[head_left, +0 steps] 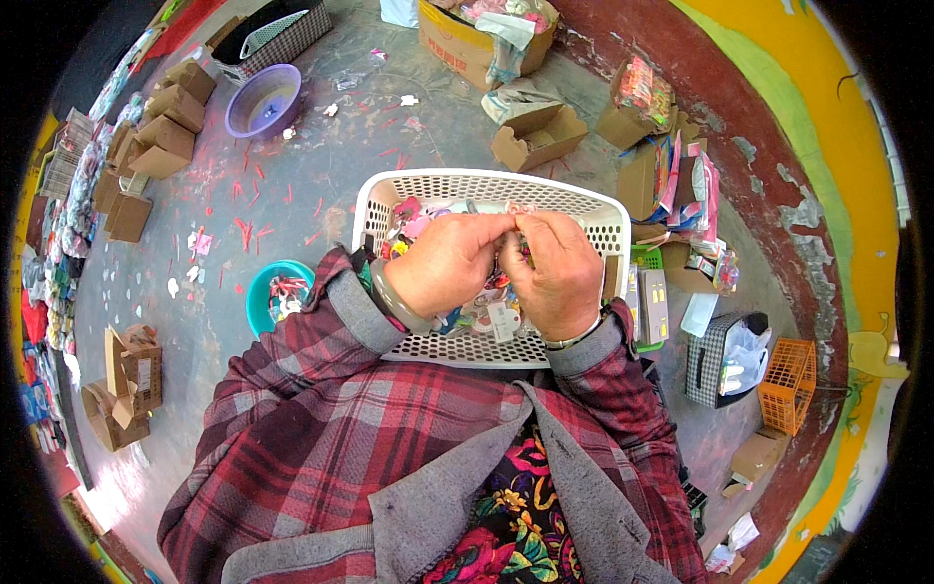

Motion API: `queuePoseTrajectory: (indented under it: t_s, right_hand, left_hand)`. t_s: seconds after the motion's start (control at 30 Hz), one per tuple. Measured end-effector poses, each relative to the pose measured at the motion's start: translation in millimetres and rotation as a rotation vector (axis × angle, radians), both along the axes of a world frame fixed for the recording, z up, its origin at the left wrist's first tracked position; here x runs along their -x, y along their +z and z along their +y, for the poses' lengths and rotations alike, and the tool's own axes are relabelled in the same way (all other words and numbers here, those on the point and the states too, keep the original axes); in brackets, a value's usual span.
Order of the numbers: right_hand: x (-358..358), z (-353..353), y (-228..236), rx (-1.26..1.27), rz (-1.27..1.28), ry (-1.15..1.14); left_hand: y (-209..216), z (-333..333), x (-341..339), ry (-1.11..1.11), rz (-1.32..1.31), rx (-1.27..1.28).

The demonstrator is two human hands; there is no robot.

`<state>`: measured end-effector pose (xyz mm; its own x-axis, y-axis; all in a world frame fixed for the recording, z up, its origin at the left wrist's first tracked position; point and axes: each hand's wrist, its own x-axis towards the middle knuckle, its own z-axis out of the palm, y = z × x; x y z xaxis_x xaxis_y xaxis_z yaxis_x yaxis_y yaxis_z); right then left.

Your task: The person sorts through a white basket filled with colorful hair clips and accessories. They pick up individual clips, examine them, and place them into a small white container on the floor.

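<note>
Both hands meet above a white perforated plastic basket that stands close in front of me. My left hand has its fingers closed in a pinch, the fingertips touching those of the other hand. My right hand is curled, thumb and forefinger pressed together at the same spot. Whatever they pinch is too small or hidden to name. Beneath them, the basket holds a jumble of small colourful trinkets, pink, red and yellow among them. A white card tag shows just below the hands, partly over the pile.
Left of the basket sits a teal bowl with small red and white pieces. Farther off is a purple basin. Cardboard boxes stand around, with an orange crate at right. Red and white scraps litter the grey floor.
</note>
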<state>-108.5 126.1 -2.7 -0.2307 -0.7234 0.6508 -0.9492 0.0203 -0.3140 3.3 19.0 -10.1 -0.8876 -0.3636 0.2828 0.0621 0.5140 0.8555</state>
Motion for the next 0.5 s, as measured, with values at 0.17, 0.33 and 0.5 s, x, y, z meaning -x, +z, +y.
queuePoseTrajectory:
  t_s: [0.17, 0.33, 0.5]
  right_hand:
    - [0.2, 0.0, 0.2, -0.013, 0.002, -0.004]
    - [2.0, 0.2, -4.4, 0.015, 0.004, -0.010]
    - [1.1, 0.3, 0.3, 0.000, -0.030, 0.003]
  left_hand:
    - [4.4, 1.1, 0.2, -0.007, 0.011, -0.002]
    - [3.6, 0.4, 0.7, -0.014, -0.015, 0.014]
    - [2.1, 1.3, 0.2, 0.016, -0.001, -0.020]
